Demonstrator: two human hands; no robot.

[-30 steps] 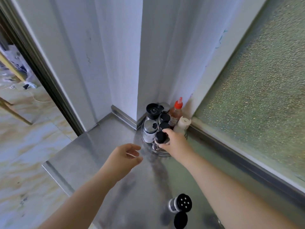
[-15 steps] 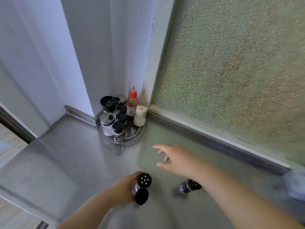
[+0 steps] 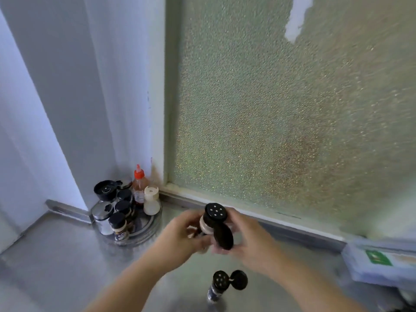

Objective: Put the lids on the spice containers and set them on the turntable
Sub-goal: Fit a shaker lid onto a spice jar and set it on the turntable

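Overhead, round perforated black shaker lid (image 3: 215, 212)

Both forearms are showing bare to the frame's lower edge, with no sleeves; the left hand (image 3: 180, 235) and right hand (image 3: 245, 239) are wearing nothing

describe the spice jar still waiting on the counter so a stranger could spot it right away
Start at the steel counter below the frosted window. Nearest the camera, under both hands, stands a small dark spice jar, apart from the round turntable in the corner. Unlike the jars there, its black flip lid hangs open beside the holed shaker top.
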